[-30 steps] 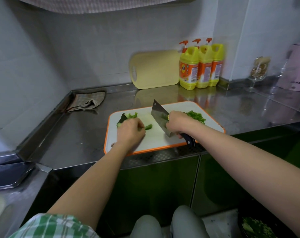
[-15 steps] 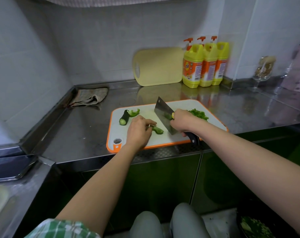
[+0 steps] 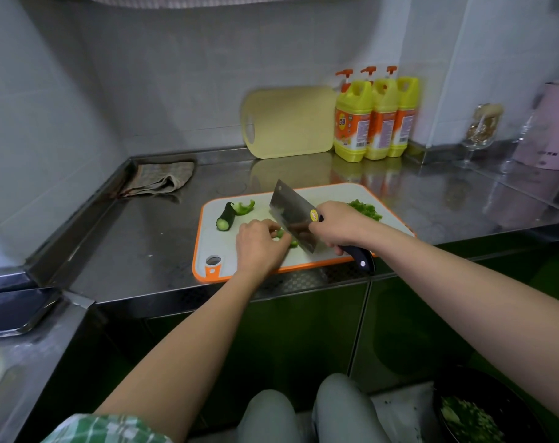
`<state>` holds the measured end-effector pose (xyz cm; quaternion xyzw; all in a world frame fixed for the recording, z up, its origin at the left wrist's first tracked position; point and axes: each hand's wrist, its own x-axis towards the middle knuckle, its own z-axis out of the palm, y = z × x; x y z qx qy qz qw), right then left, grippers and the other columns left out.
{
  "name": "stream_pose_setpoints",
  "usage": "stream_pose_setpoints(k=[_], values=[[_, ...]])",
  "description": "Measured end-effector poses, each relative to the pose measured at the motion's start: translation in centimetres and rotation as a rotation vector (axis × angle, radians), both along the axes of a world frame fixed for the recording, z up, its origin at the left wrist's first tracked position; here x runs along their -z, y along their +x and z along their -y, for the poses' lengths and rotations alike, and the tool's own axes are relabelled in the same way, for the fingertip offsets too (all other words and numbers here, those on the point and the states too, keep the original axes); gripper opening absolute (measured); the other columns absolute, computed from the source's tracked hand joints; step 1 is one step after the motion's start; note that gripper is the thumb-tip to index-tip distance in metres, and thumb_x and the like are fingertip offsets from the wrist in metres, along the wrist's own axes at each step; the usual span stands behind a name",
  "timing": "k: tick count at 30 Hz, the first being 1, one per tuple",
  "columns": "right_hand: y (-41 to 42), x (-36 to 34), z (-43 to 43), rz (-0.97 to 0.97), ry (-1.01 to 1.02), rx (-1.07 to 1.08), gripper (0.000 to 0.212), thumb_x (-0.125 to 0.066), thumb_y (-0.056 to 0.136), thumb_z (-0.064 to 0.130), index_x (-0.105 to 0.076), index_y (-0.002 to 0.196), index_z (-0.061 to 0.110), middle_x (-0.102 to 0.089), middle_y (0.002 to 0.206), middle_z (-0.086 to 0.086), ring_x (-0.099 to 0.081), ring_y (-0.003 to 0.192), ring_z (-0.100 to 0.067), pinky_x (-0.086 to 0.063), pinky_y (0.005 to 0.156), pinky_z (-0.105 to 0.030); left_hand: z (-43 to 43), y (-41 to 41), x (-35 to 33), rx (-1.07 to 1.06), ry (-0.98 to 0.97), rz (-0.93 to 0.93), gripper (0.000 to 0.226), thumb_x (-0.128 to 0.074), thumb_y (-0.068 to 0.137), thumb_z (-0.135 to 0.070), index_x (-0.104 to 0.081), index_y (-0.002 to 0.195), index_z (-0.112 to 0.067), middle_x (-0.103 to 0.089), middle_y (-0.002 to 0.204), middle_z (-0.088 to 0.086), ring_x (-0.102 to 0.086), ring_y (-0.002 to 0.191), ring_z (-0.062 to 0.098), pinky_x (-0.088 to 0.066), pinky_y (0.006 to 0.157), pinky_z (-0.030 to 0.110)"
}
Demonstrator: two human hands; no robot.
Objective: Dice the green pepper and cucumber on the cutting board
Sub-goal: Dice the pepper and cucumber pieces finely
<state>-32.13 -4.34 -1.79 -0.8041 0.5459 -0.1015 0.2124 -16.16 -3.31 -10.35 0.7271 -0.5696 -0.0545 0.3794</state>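
Note:
A white cutting board (image 3: 214, 247) with an orange rim lies on the steel counter. My right hand (image 3: 337, 223) grips the dark handle of a cleaver (image 3: 291, 212), its blade down on the board's middle. My left hand (image 3: 260, 243) holds a green pepper strip (image 3: 286, 237) with curled fingers right beside the blade. A short cucumber piece (image 3: 224, 217) and another green pepper piece (image 3: 244, 207) lie at the board's far left. A pile of diced pepper (image 3: 366, 210) sits at the far right, behind my right hand.
A yellow cutting board (image 3: 287, 121) leans on the wall beside three yellow detergent bottles (image 3: 375, 118). A folded cloth (image 3: 160, 178) lies back left. A glass (image 3: 479, 132) and pink appliance (image 3: 549, 126) stand at right. A dark bowl (image 3: 482, 410) with green bits sits low right.
My left hand left the cucumber and pepper at the far left, drew a pepper strip to the board's middle, and now holds it against the blade. The cleaver has come down beside it.

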Motion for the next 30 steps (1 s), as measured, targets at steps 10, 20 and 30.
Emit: stream_pose_setpoints(k=[10,20,30], values=[[0.4,-0.1,-0.7,0.014,-0.013,0.013,0.016,-0.042,0.094,0.012,-0.047,0.081,0.006,-0.066,0.078,-0.020,-0.058,0.044,-0.023,-0.039,0.041,-0.022,0.1,1.2,0.3,0.102,0.049,-0.062,0.041,-0.072,0.080,-0.039,-0.070,0.114,-0.016,-0.072,0.099,0.003,-0.061,0.102,0.024,-0.051,0.090,0.042],[0.8,-0.3,-1.7,-0.095,0.026,0.000,0.019,-0.040,0.092,0.008,-0.050,0.078,0.002,-0.067,0.074,-0.021,-0.059,0.045,-0.023,-0.045,0.045,-0.023,0.7,1.4,1.1,0.103,0.014,0.100,0.038,-0.070,0.082,-0.046,-0.069,0.112,-0.022,-0.068,0.100,0.007,-0.060,0.099,0.026,-0.050,0.086,0.042],[2.9,0.0,-1.4,-0.255,-0.042,0.032,0.016,-0.061,0.087,0.007,-0.063,0.100,-0.002,-0.067,0.088,-0.014,-0.065,0.076,-0.028,-0.051,0.064,-0.029,1.2,1.5,1.5,0.107,0.014,0.133,0.040,-0.070,0.081,-0.049,-0.073,0.110,-0.022,-0.070,0.102,0.005,-0.061,0.097,0.024,-0.053,0.082,0.042]])
